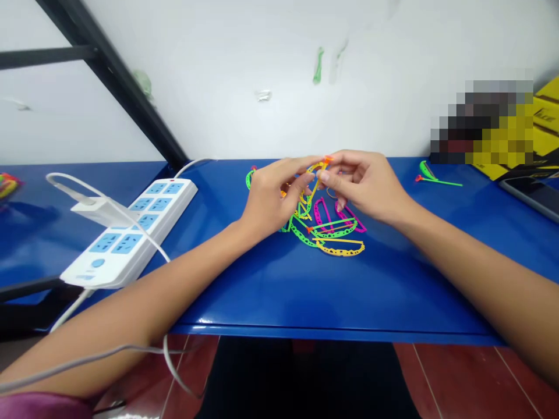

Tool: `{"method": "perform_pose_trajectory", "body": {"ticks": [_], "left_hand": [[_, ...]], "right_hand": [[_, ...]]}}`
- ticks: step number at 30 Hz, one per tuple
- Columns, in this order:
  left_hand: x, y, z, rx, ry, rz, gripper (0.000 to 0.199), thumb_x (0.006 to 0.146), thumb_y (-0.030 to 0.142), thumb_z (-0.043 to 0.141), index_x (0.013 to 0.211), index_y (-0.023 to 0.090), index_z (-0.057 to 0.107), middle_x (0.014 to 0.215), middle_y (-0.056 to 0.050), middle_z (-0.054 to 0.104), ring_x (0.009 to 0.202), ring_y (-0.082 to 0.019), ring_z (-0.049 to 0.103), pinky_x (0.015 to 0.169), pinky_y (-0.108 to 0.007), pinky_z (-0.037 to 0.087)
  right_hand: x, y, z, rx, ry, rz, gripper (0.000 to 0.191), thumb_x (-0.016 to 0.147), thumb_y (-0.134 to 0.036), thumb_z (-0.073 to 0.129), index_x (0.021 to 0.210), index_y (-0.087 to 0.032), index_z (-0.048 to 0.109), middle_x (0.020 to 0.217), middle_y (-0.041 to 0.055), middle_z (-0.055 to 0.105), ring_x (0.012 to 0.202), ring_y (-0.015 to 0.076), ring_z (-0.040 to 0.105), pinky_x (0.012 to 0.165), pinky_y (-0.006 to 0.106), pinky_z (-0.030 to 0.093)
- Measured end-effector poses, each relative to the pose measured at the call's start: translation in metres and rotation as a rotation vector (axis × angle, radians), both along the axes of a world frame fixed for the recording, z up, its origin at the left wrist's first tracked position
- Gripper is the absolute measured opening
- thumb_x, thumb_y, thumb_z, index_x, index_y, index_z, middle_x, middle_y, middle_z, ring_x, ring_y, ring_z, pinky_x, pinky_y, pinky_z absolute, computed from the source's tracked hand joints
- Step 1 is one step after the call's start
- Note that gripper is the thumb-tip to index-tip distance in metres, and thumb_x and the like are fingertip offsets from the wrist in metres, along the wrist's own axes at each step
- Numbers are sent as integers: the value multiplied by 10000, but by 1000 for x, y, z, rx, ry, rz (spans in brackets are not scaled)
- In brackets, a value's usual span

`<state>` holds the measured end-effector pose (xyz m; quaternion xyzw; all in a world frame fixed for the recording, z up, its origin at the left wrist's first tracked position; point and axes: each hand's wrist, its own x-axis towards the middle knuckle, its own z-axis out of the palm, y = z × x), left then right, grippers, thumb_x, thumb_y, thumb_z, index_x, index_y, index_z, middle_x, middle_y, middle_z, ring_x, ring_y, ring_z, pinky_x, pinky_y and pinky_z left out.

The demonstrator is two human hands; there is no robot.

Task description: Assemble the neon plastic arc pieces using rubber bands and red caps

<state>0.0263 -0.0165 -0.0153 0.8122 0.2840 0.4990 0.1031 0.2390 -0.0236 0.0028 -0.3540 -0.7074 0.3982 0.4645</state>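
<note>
My left hand (273,195) and my right hand (373,183) meet above the middle of the blue table. Between their fingertips is a small yellow toy bow (313,167), pinched by the left fingers and partly covered by them. A thin yellow toy arrow (315,187) with an orange tip crosses it, held in the right thumb and fingers. Under the hands lies a loose pile of plastic toy bows: a yellow one (343,252) in front, green ones (301,235), and magenta ones (318,218). An orange arrow tip shows among them.
A white power strip (142,230) with a plugged-in adapter and cables lies on the left. A green bow with an arrow (428,171) rests at the right, near a dark phone (530,198) and yellow boxes (545,119). Behind stands a white wall (218,81).
</note>
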Motion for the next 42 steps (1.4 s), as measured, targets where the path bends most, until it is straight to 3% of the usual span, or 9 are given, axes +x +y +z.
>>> {"method": "perform_pose_trajectory", "body": {"ticks": [6, 14, 22, 30, 35, 39, 42], "left_hand": [[0, 0, 1, 15, 17, 24, 324, 1095, 440, 575, 1320, 292, 755, 984, -56, 800, 828, -202, 757, 760, -348, 616], [0, -1, 3, -8, 33, -45, 312, 1090, 409, 587, 1324, 289, 755, 1005, -51, 791, 779, -177, 754, 770, -330, 633], [-2, 1, 1, -11, 125, -60, 280, 1057, 322, 628, 1288, 286, 781, 988, -39, 817, 818, -186, 752, 813, -332, 624], [3, -1, -1, -208, -60, -59, 318, 1032, 417, 679, 1242, 201, 779, 1005, -78, 823, 754, -180, 774, 695, -274, 624], [1, 3, -1, -228, -94, -8, 345, 1041, 436, 664, 1268, 196, 764, 999, -87, 822, 816, -204, 792, 670, -281, 632], [1, 4, -1, -209, -90, 2, 327, 1046, 418, 664, 1255, 190, 768, 978, -84, 823, 833, -204, 792, 675, -282, 637], [1, 3, 0, -213, -115, -11, 314, 1039, 400, 676, 1245, 183, 772, 966, -81, 822, 817, -197, 790, 662, -273, 634]], "right_hand": [[-1, 0, 1, -15, -27, 62, 414, 826, -569, 886, 999, -219, 749, 809, 8, 723, 492, 114, 575, 448, 280, 500], [-1, -1, 3, 1, 45, -37, 436, 781, -569, 922, 973, -228, 728, 753, -1, 713, 487, 126, 585, 451, 292, 511], [6, 3, 4, 35, -139, 3, 398, 809, -584, 893, 868, -215, 756, 652, -7, 651, 552, 150, 564, 508, 308, 453], [3, 2, 1, -2, -134, 16, 453, 837, -655, 833, 797, -223, 701, 628, -15, 635, 492, 142, 560, 466, 293, 460], [2, 2, 0, 51, -142, -53, 420, 848, -628, 837, 888, -215, 769, 650, -4, 656, 481, 140, 564, 466, 301, 463], [2, 3, 1, 86, -109, -124, 377, 845, -572, 866, 890, -205, 792, 805, 36, 702, 503, 128, 575, 481, 316, 479], [2, 1, 2, 91, -118, -111, 363, 873, -568, 842, 867, -210, 782, 743, 29, 684, 528, 143, 575, 499, 315, 467]]}}
